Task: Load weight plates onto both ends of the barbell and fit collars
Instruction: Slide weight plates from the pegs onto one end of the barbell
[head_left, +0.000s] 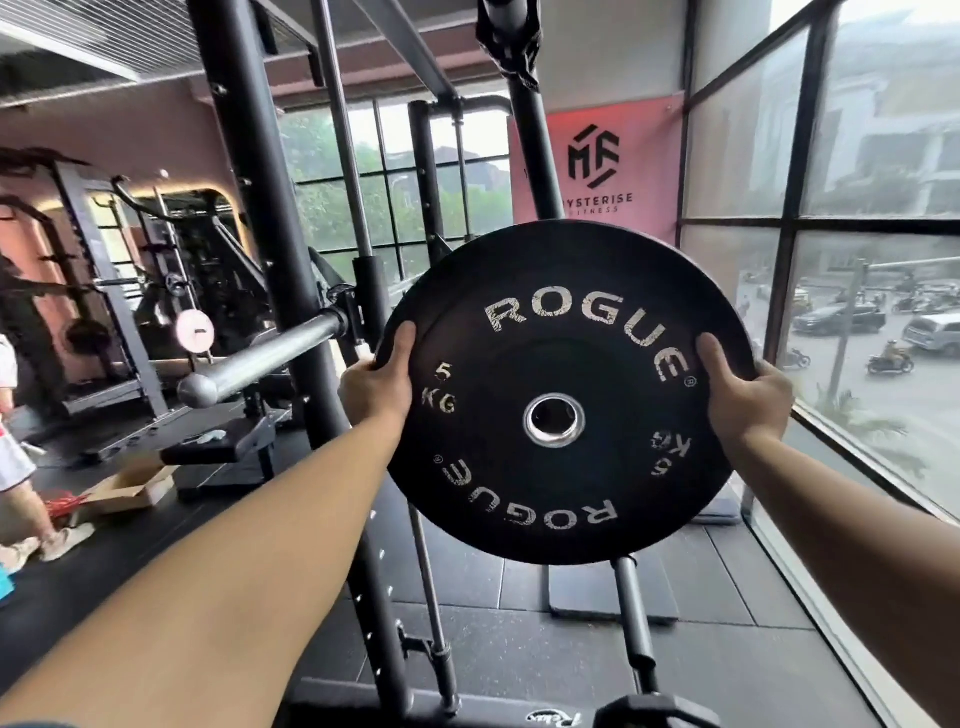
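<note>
The person holds one black weight plate (563, 364) in the air, upright, with its printed face to the camera; the white letters say ROGUE and 5 KG. The fingers of the left hand (376, 387) are curled round the left rim, with the thumb pressed flat on the face. The fingers of the right hand (748, 395) grip the opposite rim in the same way. The plate is therefore between the two sets of fingers, and its steel centre hole (554, 418) is between them too, a little lower than the thumbs.

The barbell (270, 358) lies on the black rack (260, 208), to the left of the left-hand fingers and at about their height. Its grey sleeve is near these fingers but does not touch the plate.

Behind the fingers, above the plate, hangs a pink banner (597, 166). Beyond the right-hand fingers is a large window (883, 156) with a street outside.
</note>
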